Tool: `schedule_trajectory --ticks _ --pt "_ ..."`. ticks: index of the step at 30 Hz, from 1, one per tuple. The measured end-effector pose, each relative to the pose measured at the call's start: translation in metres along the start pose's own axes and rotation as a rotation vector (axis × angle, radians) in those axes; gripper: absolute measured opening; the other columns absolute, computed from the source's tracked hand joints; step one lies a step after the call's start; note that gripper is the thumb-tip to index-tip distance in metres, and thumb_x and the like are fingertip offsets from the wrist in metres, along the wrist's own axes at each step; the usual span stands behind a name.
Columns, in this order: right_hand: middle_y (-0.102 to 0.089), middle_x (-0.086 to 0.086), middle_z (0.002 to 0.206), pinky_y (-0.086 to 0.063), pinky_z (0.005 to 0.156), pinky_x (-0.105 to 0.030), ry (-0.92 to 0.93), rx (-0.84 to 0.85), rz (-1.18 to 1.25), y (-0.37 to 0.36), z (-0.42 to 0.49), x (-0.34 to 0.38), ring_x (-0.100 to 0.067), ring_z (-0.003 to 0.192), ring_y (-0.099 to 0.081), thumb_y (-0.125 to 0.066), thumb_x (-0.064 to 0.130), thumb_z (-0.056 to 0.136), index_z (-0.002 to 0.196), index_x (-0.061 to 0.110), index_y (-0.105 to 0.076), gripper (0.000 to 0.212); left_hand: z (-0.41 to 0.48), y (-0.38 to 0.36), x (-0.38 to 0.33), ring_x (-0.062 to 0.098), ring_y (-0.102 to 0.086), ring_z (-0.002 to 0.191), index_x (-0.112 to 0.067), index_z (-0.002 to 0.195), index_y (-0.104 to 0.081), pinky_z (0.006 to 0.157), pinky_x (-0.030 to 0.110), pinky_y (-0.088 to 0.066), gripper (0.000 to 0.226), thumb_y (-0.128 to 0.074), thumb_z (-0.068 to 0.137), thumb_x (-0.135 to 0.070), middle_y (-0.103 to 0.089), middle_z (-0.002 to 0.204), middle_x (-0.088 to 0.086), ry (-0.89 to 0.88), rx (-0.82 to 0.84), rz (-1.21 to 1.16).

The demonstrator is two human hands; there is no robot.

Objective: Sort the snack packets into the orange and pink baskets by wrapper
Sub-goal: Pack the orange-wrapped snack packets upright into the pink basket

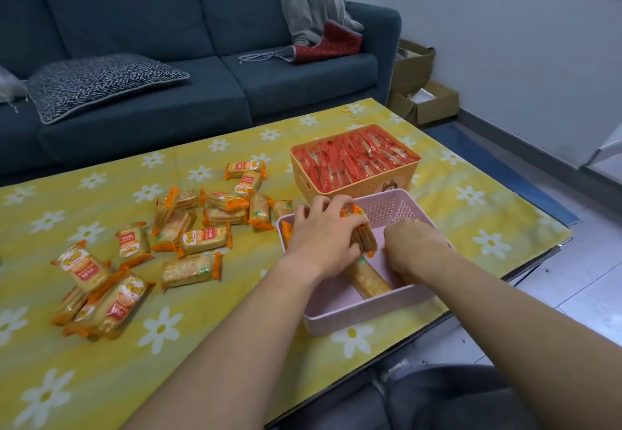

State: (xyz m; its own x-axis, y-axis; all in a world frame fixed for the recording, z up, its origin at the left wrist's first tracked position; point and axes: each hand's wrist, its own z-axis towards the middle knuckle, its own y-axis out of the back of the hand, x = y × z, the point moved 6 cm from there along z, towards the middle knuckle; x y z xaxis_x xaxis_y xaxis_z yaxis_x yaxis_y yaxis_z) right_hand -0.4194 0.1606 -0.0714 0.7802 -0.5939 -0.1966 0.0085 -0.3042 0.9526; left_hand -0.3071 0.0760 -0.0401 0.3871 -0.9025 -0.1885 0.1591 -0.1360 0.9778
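A low tabletop [188,355] covered with a yellow cloth printed with white daisies fills the view, with a dark blue sofa [208,42] behind it. On the far left of the cloth lies a heap of cracker packets in orange-edged wrappers [101,298], some overlapping. A second, looser cluster of the same orange-edged packets [208,221] lies further right, toward the middle of the tabletop.

Right of the middle, the person's left hand [319,238] reaches into the pink basket [340,318], fingers curled around a small stack of orange-edged packets [361,232] held on edge inside the basket. One long packet [368,280] lies flat on the basket floor just below that hand. The right hand [415,248] is also inside the pink basket, just beside the left, knuckles up and fingers bent downward; whether it grips anything cannot be told.

Behind the pink basket and touching it stands the orange basket [353,190], packed full with rows of red-wrapped packets [350,157] standing on edge. Cardboard boxes [420,96] sit on the floor at the far right, beside the sofa arm.
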Motion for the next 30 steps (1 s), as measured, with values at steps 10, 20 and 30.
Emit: schedule_trajectory --ticks 10,20,30 --pt "-0.057 -0.002 0.086 -0.04 0.06 -0.036 0.101 -0.336 0.58 0.037 -0.001 -0.015 -0.032 0.08 -0.058 -0.058 -0.001 0.073 0.083 0.022 -0.05 0.026 0.001 0.0 -0.002 0.027 -0.031 0.133 -0.038 0.135 -0.055 0.106 0.048 -0.026 0.048 -0.06 0.087 -0.045 -0.036 0.152 -0.009 0.008 -0.02 -0.014" --pt "-0.069 -0.012 0.075 -0.05 0.061 -0.037 0.023 -0.206 0.639 0.036 -0.013 -0.025 -0.029 0.071 -0.064 -0.064 0.014 0.081 0.074 0.01 -0.059 0.009 0.006 -0.01 -0.014 0.025 -0.02 0.145 -0.041 0.152 -0.034 0.111 0.05 -0.021 0.062 -0.055 0.093 -0.038 -0.027 0.162 -0.018 -0.078 0.072 0.059" --pt "-0.061 -0.003 0.082 -0.053 0.073 -0.032 0.089 0.242 0.388 -0.007 -0.02 0.02 -0.026 0.081 -0.062 -0.076 0.05 0.065 0.071 0.019 -0.051 0.04 0.012 -0.011 -0.013 0.024 -0.022 0.143 -0.044 0.15 -0.035 0.11 0.052 -0.018 0.063 -0.054 0.091 -0.031 -0.03 0.161 -0.019 -0.036 0.067 0.066"
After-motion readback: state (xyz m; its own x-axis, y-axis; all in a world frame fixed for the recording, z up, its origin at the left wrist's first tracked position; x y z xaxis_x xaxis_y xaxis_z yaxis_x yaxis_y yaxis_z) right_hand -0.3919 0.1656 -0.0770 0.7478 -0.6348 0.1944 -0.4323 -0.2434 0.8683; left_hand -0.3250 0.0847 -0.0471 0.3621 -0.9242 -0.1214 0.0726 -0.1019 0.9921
